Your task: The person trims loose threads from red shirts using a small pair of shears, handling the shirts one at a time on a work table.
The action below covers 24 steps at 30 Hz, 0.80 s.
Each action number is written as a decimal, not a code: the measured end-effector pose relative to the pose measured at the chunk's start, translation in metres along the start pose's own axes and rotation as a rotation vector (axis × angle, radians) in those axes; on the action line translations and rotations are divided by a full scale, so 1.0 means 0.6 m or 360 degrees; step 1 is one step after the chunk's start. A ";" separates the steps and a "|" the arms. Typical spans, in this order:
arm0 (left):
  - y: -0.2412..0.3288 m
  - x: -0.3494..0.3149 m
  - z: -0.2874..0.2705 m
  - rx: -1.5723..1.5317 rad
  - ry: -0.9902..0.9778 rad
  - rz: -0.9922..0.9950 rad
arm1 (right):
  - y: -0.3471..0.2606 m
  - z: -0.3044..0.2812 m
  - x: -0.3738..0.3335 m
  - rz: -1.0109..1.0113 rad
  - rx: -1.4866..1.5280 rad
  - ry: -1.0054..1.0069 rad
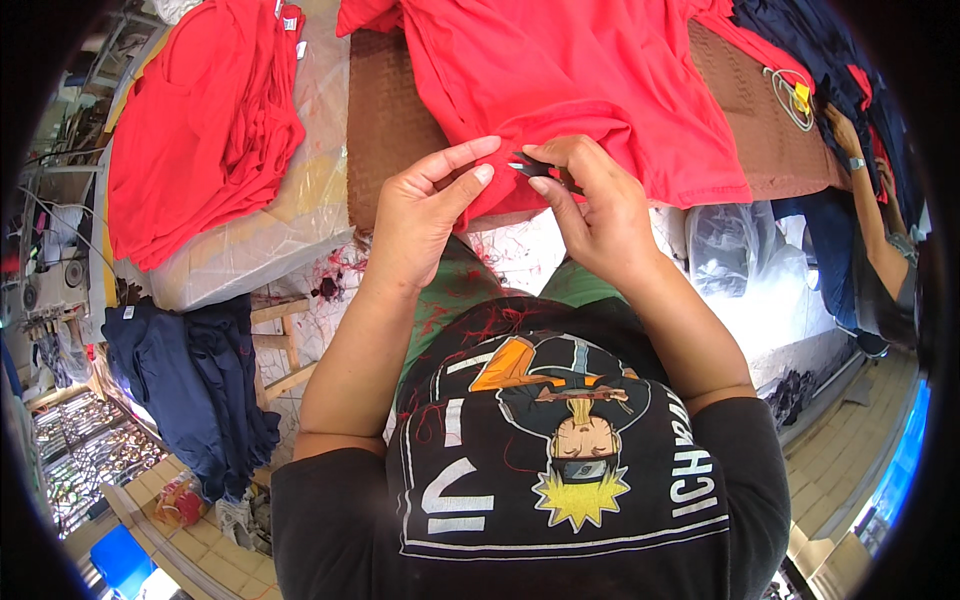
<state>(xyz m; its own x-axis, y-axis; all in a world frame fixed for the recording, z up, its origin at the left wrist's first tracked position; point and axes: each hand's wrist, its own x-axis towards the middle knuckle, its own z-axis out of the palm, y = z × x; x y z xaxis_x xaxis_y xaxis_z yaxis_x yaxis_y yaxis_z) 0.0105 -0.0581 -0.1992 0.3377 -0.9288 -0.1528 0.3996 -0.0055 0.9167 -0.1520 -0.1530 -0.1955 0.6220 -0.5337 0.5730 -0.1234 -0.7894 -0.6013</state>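
Note:
A red T-shirt point(590, 80) lies spread on the brown-covered table in front of me, its near edge bunched up at my hands. My right hand point(600, 205) grips a pair of small black thread snips point(535, 166) between thumb and fingers, the blades pointing left toward my other hand. Just left of the snips is my left hand point(425, 210), at the shirt's near edge. Its index finger and thumb are stretched out and apart, with red cloth showing between them. The lower fingers of that hand are partly hidden.
Red garments point(205, 130) lie piled on a plastic-wrapped surface point(250, 245) at left. Dark blue clothes point(190, 370) hang below it. At right are a white cord with a yellow tag point(801, 97), a clear plastic bag point(735, 250) and another person's arm point(868, 205) by dark cloth.

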 end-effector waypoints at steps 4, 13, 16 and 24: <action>-0.003 0.001 -0.007 0.0074 0.0008 -0.0071 | -0.001 0.007 0.002 -0.0088 -0.0065 -0.0021; 0.058 0.031 -0.097 0.0749 0.0611 0.0971 | -0.003 -0.076 0.042 0.0237 -0.0076 0.0115; 0.113 0.039 -0.214 0.1006 0.1183 0.1088 | -0.022 -0.177 0.042 0.0492 0.0921 -0.0558; 0.302 -0.204 -0.010 0.1048 -0.0185 0.2195 | -0.150 -0.228 0.033 -0.1319 0.1571 -0.2359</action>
<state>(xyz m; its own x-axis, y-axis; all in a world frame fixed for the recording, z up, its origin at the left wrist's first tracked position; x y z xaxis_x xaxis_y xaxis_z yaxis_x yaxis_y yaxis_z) 0.0465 0.0569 -0.0162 0.0381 -0.3711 0.9278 -0.6068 0.7291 0.3165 -0.2344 -0.1340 -0.0538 0.4038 0.8624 0.3054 0.5654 0.0272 -0.8244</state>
